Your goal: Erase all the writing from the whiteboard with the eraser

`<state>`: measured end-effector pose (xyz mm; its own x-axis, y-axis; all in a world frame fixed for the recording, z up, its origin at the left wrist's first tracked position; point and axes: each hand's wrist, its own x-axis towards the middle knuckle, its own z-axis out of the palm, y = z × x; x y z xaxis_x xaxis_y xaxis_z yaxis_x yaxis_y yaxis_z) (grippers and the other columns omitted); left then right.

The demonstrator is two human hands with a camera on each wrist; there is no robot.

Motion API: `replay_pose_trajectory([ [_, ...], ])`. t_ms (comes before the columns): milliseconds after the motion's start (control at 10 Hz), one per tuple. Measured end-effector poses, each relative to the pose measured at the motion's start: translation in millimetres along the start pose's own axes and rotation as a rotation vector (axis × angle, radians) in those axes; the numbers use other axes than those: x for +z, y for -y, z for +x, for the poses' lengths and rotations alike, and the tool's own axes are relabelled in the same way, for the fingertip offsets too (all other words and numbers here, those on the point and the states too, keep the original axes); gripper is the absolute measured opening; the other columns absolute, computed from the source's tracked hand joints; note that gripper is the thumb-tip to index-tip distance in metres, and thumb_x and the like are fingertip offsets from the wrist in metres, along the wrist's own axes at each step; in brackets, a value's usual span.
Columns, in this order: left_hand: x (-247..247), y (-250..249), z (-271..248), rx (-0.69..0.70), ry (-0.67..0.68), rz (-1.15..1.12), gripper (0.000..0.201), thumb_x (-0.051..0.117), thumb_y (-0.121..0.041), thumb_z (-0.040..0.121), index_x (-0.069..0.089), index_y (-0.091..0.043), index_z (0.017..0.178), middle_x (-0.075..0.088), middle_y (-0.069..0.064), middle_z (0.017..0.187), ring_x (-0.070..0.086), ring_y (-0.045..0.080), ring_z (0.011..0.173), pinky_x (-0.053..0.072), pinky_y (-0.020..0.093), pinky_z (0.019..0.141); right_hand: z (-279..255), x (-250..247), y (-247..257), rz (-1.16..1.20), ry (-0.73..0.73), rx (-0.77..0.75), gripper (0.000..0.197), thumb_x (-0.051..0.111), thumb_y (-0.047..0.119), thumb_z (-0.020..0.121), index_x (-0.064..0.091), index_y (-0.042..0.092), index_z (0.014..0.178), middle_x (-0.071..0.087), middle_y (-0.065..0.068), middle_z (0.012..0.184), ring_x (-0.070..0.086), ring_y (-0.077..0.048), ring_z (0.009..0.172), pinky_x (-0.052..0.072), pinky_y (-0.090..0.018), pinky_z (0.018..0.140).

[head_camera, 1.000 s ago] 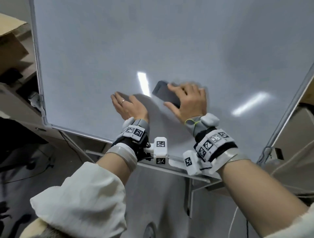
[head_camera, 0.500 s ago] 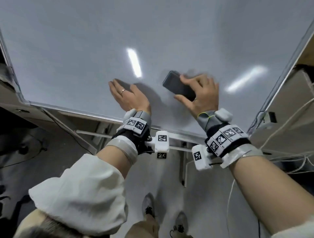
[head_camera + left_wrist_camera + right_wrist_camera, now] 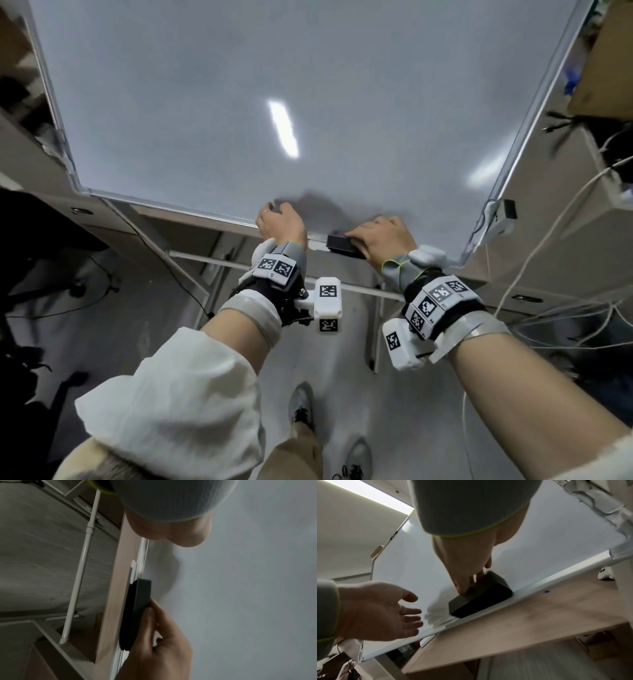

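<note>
Gripping the black eraser [image 3: 480,596] against the whiteboard's [image 3: 239,102] lower edge, right hand [image 3: 383,240] fingers [image 3: 464,582]; left hand [image 3: 375,609] spread loose beside.

The whiteboard [image 3: 222,102] in front of me is a wide white panel in a thin silver frame, its face showing only ceiling-light glare. The eraser [image 3: 342,245] is a dark, rounded rectangular block, lying lengthwise along the board's bottom rail, its flat face pressed against the white face near the lower right corner.
</note>
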<state>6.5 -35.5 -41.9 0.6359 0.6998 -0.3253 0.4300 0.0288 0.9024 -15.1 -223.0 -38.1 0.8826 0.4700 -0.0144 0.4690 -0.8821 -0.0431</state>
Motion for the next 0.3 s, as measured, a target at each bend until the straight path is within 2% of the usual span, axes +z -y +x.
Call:
replay_pose_trajectory([
  [100,6.4,7.5,-13.7,-0.073,0.108,-0.007,0.043,0.042,-0.023,0.089,0.058,-0.009,0.125,0.058,0.015,0.132,0.053,0.036,0.121,0.040,0.044,0.107,-12.1,2.5,1.9,-0.012,0.069,0.060,0.040,0.047,0.043,0.101,0.043,0.043,0.141,0.055,0.012,0.138,0.047,-0.020,0.122,0.034,-0.035,0.095],
  [200,13.8,15.6,-16.3,-0.109,0.153,-0.042,0.042,0.040,-0.021,0.087,0.058,-0.008,0.122,0.059,0.018,0.129,0.055,0.038,0.119,0.044,0.047,0.104,-23.1,2.7,-0.4,0.035,0.042,0.080,0.044,0.049,0.045,0.100,0.041,0.042,0.144,0.053,0.011,0.141,0.046,-0.020,0.124,0.035,-0.034,0.094],
  [300,20.9,23.3,-10.1,-0.118,0.148,-0.016,0.044,0.041,-0.021,0.088,0.054,-0.006,0.127,0.057,0.018,0.132,0.054,0.037,0.120,0.043,0.045,0.104,-25.7,-16.4,-5.7,0.251,-0.119,0.132,0.048,0.054,0.045,0.098,0.045,0.035,0.143,0.054,0.004,0.141,0.046,-0.023,0.126,0.038,-0.037,0.098],
])
